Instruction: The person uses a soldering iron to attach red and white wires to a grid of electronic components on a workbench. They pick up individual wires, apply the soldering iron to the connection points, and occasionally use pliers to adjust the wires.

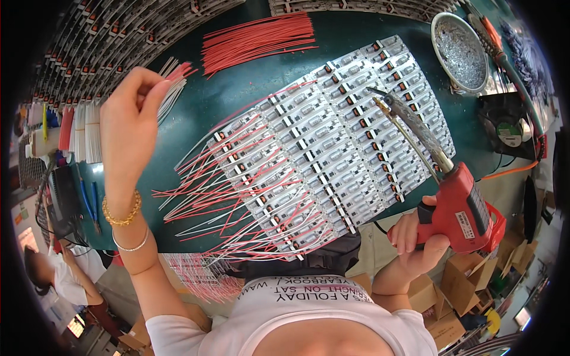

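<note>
My left hand (129, 130) is raised beside a bundle of white wires with red ends (172, 98), the thumb and forefinger drawn narrow at the tips; I cannot tell whether they pinch a wire. In my right hand (418, 237), the fingers are wrapped round the handle of a red soldering gun (466, 207), whose tip reaches up and left over the panel of small circuit boards (332, 142); I cannot tell whether it touches them. The panel lies tilted on the green surface (208, 98) in front of me, red and white wires (264, 245) trailing off its left side. Beyond it lies a pile of red wires (258, 41), and at the upper right sits a metal bowl (438, 52) of silvery bits
</note>
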### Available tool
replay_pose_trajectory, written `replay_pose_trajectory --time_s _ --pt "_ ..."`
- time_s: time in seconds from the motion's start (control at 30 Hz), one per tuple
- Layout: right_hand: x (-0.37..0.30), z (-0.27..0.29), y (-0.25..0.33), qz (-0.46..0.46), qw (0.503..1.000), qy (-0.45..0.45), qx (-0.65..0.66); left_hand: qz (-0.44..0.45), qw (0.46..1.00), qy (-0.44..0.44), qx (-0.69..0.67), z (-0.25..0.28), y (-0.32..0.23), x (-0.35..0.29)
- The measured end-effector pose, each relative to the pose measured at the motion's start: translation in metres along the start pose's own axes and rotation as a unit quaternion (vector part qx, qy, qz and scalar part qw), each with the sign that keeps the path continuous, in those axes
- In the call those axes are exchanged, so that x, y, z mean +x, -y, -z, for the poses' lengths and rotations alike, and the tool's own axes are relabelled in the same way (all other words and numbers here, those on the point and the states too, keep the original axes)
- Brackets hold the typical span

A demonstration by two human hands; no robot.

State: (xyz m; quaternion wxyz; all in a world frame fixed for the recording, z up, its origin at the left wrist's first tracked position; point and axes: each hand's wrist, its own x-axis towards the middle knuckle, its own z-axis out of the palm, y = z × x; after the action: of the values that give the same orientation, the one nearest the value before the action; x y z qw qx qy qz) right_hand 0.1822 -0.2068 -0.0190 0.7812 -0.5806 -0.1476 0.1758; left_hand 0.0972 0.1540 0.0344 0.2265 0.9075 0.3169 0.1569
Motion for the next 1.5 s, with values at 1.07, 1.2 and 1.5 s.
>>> replay_pose_trajectory --time_s 1.07,1.2,1.5 --pt "0.001 -0.031 -0.002 -0.037 0.982 -0.057 -0.174 -0.164 0.97 0.069 -0.168 -0.094 -0.059 -0.014" --pt "0.002 -0.034 0.0 -0.039 0.981 -0.056 -0.183 -0.174 0.97 0.059 -0.162 -0.094 -0.058 -0.014" --pt "-0.006 -0.021 -0.012 0.005 0.97 -0.067 -0.232 -0.175 0.969 0.057 -0.166 -0.096 -0.058 -0.014"
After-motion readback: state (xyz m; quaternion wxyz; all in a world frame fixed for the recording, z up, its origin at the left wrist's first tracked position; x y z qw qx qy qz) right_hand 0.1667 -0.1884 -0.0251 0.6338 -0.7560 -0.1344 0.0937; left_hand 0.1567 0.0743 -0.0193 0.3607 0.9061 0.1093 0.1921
